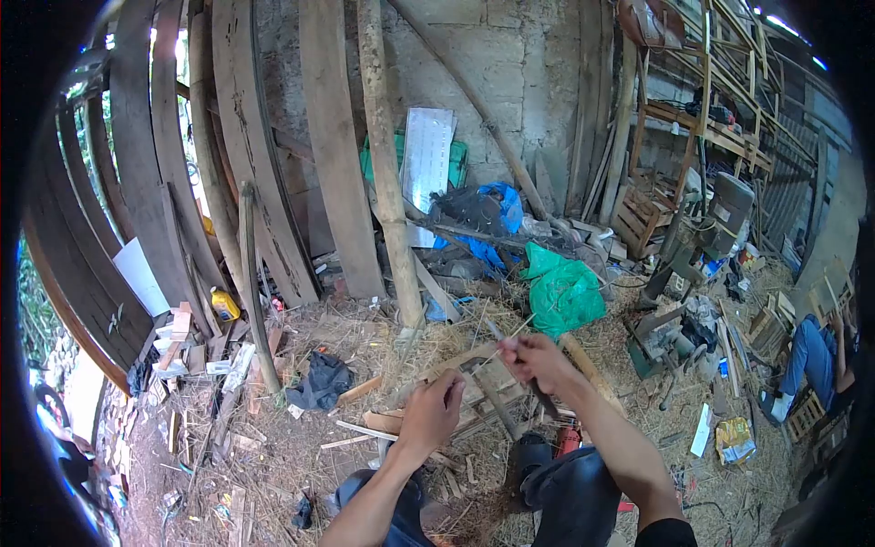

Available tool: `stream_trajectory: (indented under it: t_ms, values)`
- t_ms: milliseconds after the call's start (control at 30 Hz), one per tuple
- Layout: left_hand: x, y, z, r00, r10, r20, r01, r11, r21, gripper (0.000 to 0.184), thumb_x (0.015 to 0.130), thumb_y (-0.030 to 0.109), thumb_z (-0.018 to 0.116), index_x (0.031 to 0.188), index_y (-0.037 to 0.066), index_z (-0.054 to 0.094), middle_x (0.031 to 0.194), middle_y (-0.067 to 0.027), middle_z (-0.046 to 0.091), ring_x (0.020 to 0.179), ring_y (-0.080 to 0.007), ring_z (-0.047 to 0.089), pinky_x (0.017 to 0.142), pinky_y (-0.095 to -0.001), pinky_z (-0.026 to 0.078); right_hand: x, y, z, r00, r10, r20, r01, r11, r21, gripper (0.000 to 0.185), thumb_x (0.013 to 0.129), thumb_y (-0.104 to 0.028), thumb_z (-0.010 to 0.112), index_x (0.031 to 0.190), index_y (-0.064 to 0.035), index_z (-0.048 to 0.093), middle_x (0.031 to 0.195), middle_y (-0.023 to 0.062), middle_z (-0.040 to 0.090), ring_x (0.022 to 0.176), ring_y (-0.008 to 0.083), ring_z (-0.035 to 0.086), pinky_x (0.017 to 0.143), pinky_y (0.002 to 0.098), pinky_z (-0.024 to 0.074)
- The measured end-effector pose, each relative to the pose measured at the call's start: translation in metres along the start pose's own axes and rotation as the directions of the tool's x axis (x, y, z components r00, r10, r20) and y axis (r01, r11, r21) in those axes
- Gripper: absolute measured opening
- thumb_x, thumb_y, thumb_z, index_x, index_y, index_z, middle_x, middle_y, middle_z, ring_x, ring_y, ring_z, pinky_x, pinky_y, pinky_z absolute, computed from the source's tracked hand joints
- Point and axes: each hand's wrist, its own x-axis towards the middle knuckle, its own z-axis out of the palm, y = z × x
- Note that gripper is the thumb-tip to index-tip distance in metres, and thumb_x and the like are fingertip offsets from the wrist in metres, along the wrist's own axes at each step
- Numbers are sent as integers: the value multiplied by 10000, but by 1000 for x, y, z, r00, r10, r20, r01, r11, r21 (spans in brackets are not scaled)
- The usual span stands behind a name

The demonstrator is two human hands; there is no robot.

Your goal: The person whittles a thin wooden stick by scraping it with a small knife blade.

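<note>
My left hand (430, 412) is at the lower middle, its fingers curled together; whether something thin is between them is too small to tell. To its right and slightly higher, my right hand (538, 365) is closed around a slim tool (497, 332) that points up and left, with a dark part showing below the hand. A thin pale strip lies near the tool. Beneath and between my hands are wooden pieces (492, 397). My knees in dark trousers show below.
A green plastic bag (565, 292) lies ahead. Wooden posts (387, 164) and boards lean against the wall. A black bag (324, 381) and a yellow bottle (223, 304) are left. At the far right sits another person (811, 360). Wood scraps and shavings cover the floor.
</note>
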Motion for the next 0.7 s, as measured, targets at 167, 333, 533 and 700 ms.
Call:
stream_trajectory:
  t_ms: [167, 333, 533, 700]
  values:
    - [1, -9, 3, 1000, -9, -17, 8, 998, -60, 77, 869, 86, 570, 887, 11, 563, 626, -186, 551, 553, -325, 534, 513, -388, 397, 0, 8, 8, 998, -63, 7, 62, 989, 132, 178, 927, -193, 559, 881, -21, 552, 706, -17, 542, 473, 38, 354, 418, 200, 257]
    - [-1, -3, -1, 999, -40, 6, 40, 997, -68, 96, 879, 87, 574, 914, -3, 566, 591, -145, 524, 498, -196, 477, 495, -323, 368, -1, 4, 14, 1000, -3, -4, 3, 1000, 4, 188, 920, -210, 570, 855, -35, 547, 694, -30, 527, 477, 40, 357, 418, 200, 250]
    - [-6, -14, -12, 997, -77, 29, 81, 982, -172, 106, 905, 111, 557, 912, 6, 564, 625, -60, 521, 577, -105, 447, 527, -283, 360, 2, -6, -32, 988, -77, -138, 104, 974, 202, 178, 934, -217, 543, 908, -42, 562, 671, -47, 484, 482, 31, 343, 424, 185, 245]
    - [-2, -17, -9, 997, -69, 25, 72, 987, -146, 103, 894, 112, 555, 904, 11, 571, 656, -159, 574, 528, -218, 519, 529, -329, 403, -7, -13, -21, 962, -217, -163, 256, 927, 275, 212, 943, -235, 530, 987, -31, 567, 671, -34, 485, 493, 30, 342, 430, 188, 245]
